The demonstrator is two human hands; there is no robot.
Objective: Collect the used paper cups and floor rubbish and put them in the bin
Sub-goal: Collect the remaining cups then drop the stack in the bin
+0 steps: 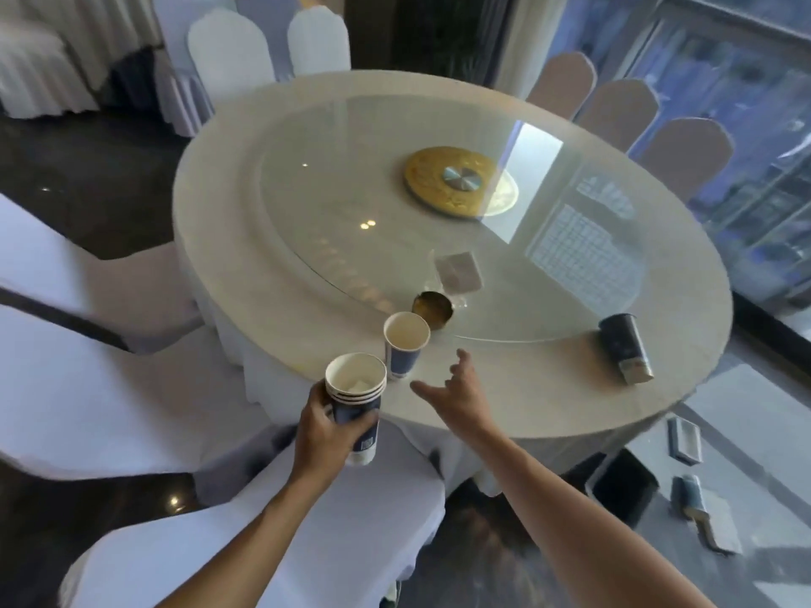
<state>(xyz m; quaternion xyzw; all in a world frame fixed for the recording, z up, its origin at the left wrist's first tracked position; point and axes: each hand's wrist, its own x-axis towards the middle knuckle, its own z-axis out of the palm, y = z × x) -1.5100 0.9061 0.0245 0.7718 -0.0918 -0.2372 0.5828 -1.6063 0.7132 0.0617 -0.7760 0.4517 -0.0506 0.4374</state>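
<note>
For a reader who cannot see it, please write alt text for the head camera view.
A person's left hand holds a stack of paper cups while the open right hand reaches toward an upright cup at the edge of a round table. Another cup lies tipped over at the right, and white-covered chairs surround the table.

No text, brand or number can be read anywhere. The stack of cups [354, 403] at lower centre of the frame carries a small square code-like mark near its base, too blurred to make out. The fallen cup [625, 347] at right on the table [228, 239] shows a pale label with a red patch near its base, also unreadable. The card [458, 270] at centre looks blank.
</note>
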